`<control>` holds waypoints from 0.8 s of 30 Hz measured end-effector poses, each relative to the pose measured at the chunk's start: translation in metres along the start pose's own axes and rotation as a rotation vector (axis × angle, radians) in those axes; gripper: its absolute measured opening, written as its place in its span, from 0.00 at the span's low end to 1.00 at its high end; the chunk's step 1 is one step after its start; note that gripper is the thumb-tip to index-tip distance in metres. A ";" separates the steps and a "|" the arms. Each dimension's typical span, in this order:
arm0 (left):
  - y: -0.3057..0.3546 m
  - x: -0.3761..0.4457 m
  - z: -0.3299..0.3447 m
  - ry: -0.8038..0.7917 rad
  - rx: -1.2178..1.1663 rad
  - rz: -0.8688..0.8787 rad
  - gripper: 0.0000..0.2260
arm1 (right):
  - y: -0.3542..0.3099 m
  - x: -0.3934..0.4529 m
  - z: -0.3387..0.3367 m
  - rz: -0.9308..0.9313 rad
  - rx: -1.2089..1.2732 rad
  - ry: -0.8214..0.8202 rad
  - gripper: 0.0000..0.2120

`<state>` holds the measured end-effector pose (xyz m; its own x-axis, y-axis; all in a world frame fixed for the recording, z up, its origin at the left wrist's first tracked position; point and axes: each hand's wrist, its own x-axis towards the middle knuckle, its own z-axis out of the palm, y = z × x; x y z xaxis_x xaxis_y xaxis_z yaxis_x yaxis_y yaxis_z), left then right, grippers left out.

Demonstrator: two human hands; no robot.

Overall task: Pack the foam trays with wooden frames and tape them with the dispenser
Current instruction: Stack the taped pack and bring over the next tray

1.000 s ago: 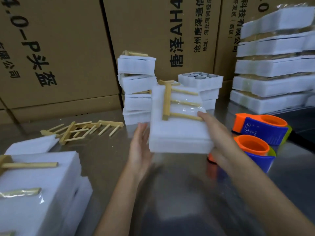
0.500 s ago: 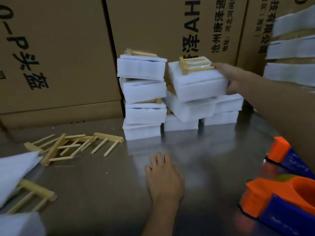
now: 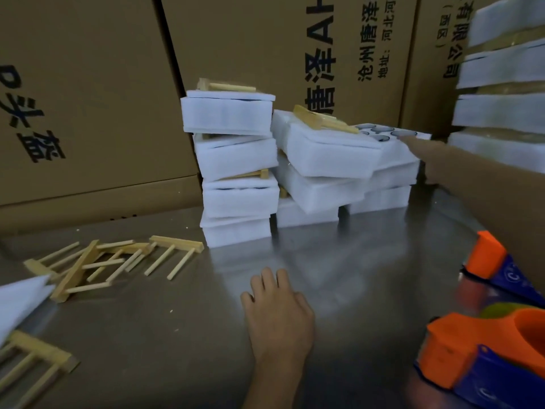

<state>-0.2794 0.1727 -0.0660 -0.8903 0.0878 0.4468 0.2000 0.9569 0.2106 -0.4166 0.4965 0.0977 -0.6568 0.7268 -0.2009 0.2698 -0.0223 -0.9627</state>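
foam trays point(image 3: 236, 160) stacked before cartons point(image 3: 88, 93) | wooden frames point(image 3: 112, 261) left | tape dispensers point(image 3: 498, 343) right

backdrop: brown cardboard cartons point(image 3: 88, 98), black Chinese print | surface: reflective steel table point(image 3: 177, 335) | light: dim

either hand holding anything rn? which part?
Left hand rests flat on the steel table, holding nothing. Right hand reaches to the open foam tray with round holes, fingertip at its edge; no grip is visible.
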 end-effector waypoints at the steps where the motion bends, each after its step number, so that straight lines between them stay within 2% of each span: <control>1: 0.000 0.000 0.000 0.000 0.000 -0.001 0.09 | 0.004 -0.003 0.002 0.047 0.048 -0.032 0.37; 5: 0.000 0.001 0.001 0.035 -0.010 0.009 0.04 | 0.005 -0.003 0.006 0.077 0.077 -0.041 0.36; 8: 0.000 0.001 0.004 0.013 0.019 0.009 0.04 | -0.004 -0.001 0.003 0.104 0.095 -0.026 0.34; 10: 0.000 0.002 0.004 0.020 0.022 0.003 0.04 | -0.007 0.003 0.001 0.193 0.173 -0.021 0.31; 14: -0.001 0.001 0.006 0.063 0.028 0.018 0.03 | -0.011 0.004 0.001 0.143 0.265 -0.062 0.22; 16: -0.001 0.001 0.008 0.064 0.024 0.017 0.04 | -0.011 0.006 -0.003 0.087 0.368 -0.053 0.24; 20: -0.002 0.002 0.008 0.023 0.056 0.000 0.05 | -0.018 0.003 -0.021 -0.044 0.414 0.090 0.40; 24: -0.003 0.006 0.008 -0.016 0.075 0.001 0.09 | -0.022 -0.019 -0.048 -0.204 0.506 0.213 0.41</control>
<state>-0.2883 0.1729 -0.0709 -0.8968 0.0925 0.4326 0.1700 0.9749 0.1439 -0.3762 0.5161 0.1316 -0.4898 0.8717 -0.0124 -0.2511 -0.1546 -0.9555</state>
